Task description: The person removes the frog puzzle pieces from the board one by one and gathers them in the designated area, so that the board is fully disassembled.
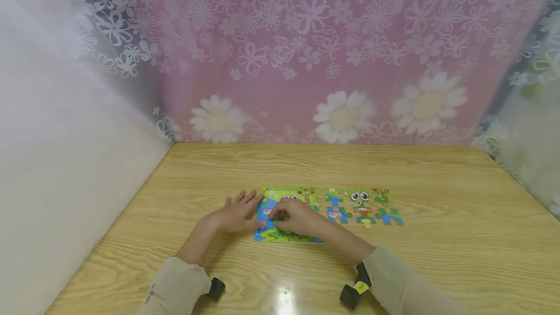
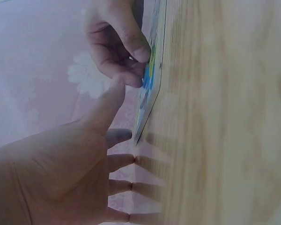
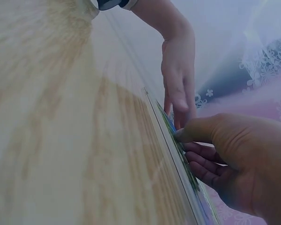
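Note:
A flat frog-picture puzzle board [image 1: 312, 232] lies on the wooden table. My left hand [image 1: 234, 215] is spread at its left side, fingers straight and touching the table, the thumb reaching over the board's left edge. Over the board's middle is my right hand [image 1: 295, 216], fingers curled, thumb and index finger low at its surface. They appear to pinch a small blue and yellow-green puzzle piece [image 2: 148, 77], mostly covered by the fingers. Right of the board lie loose puzzle pieces, among them one with frog eyes [image 1: 359, 196] and one with pink flowers [image 1: 335, 215].
The wooden table [image 1: 437, 237] reaches back to a pink flowered curtain [image 1: 271, 52]. A pale cloth [image 1: 78, 135] hangs along the left side. Black wrist cameras sit beneath the left sleeve [image 1: 175, 286] and right sleeve [image 1: 395, 281], close above the table.

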`<control>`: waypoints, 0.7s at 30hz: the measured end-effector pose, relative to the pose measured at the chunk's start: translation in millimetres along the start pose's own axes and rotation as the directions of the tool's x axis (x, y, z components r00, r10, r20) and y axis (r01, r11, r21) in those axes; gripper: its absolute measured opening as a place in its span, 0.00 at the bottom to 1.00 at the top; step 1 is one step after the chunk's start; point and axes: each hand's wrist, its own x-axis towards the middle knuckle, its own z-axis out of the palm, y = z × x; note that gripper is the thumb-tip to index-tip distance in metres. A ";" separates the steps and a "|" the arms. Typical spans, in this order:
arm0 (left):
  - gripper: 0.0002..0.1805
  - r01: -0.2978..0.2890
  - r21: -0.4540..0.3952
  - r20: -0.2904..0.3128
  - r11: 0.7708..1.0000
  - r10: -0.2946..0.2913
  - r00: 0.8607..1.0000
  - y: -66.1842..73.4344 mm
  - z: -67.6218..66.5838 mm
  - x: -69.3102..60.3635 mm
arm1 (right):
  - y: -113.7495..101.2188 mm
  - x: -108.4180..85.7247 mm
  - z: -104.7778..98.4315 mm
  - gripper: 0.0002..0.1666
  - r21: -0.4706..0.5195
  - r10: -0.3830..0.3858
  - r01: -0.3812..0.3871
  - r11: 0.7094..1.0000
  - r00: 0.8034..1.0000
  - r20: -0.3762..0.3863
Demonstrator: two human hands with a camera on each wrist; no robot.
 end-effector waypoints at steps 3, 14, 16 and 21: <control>0.38 -0.011 0.004 -0.028 1.000 0.011 1.000 -1.7 -2.0 -0.9 | 0.0 0.0 0.5 0.07 -0.002 0.009 -0.009 1.000 1.000 -0.007; 0.36 0.049 0.052 -0.109 0.997 -0.043 0.993 -2.4 -1.3 -2.0 | -0.6 0.3 1.9 0.07 -0.008 0.019 -0.019 1.000 0.999 -0.026; 0.36 0.054 0.042 -0.105 0.998 -0.049 0.993 -3.4 -0.6 -1.6 | -1.3 -0.1 1.5 0.07 -0.011 0.013 -0.014 1.000 0.999 -0.032; 0.35 0.057 0.040 -0.099 0.998 -0.053 0.994 -3.4 -0.6 -1.4 | -2.2 -0.9 0.5 0.08 -0.017 -0.009 0.008 1.000 0.998 -0.055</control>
